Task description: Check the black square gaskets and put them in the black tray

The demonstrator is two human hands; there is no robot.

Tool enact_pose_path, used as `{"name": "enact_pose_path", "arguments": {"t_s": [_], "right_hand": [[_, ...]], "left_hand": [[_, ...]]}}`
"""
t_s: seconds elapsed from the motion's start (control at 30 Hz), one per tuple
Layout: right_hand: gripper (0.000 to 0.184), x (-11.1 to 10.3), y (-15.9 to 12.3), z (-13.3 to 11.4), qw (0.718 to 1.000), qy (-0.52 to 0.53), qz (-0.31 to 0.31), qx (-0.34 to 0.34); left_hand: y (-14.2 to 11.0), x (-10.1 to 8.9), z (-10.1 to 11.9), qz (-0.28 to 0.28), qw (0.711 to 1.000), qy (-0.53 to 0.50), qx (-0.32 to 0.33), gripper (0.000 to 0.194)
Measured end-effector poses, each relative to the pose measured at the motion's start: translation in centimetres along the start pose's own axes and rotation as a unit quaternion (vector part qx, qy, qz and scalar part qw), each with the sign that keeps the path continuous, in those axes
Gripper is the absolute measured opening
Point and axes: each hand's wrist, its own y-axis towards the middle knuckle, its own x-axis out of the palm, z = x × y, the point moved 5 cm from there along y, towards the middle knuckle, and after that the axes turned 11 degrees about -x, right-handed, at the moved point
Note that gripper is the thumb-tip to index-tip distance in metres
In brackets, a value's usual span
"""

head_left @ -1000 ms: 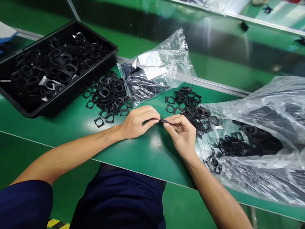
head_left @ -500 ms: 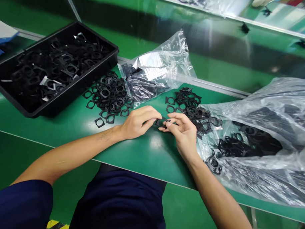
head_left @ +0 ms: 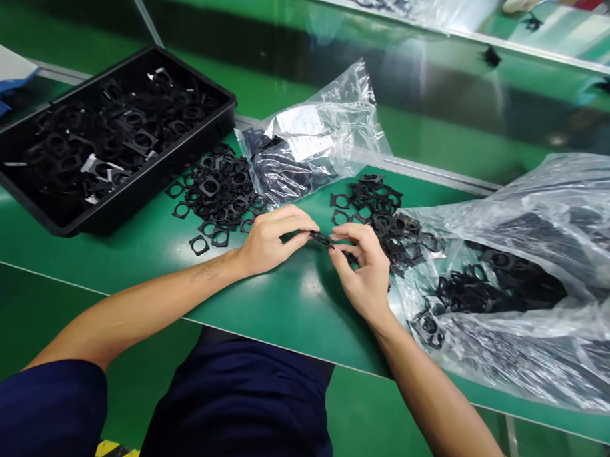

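Observation:
Between my two hands is a small black plastic ring frame [head_left: 321, 238], tilted so that it shows nearly edge-on. My left hand [head_left: 277, 239] pinches its left end between thumb and fingers. At the other end, the thumb and fingertips of my right hand [head_left: 363, 263] close on its edge. A pile of black ring frames [head_left: 218, 185] lies on the green table beyond my left hand. Another heap of black parts [head_left: 384, 212] spreads just behind my right hand, partly hidden by it.
A black tray [head_left: 153, 170] full of black parts stands at the left. Behind my hands lies a clear labelled bag [head_left: 307, 148] with black parts inside. On the right, a large clear plastic bag [head_left: 534, 214] lies with its mouth open, black parts inside. A metal rail runs along the back.
The black ring frame has turned from edge-on to face-up and back to nearly edge-on. My right fingers opened out and closed in again around its right end; my left hand stayed almost in place.

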Motion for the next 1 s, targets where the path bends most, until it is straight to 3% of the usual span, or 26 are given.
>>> {"name": "enact_pose_path", "arguments": {"t_s": [0.27,0.6,1.0], "right_hand": [[0.004,-0.1,0.1,-0.5,0.999,-0.014,-0.009,-0.030],[0.011,0.0,0.6,-1.5,0.990,-0.072,-0.054,-0.112],[0.008,0.1,0.3,-0.9,0.999,-0.017,-0.024,-0.044]], "left_hand": [[0.0,0.4,0.2,-0.043,0.999,0.011,-0.017,0.007],[-0.4,0.6,-0.1,-0.053,0.998,-0.017,0.018,0.011],[-0.1,0.5,-0.1,-0.049,0.998,-0.023,-0.021,0.007]]}}
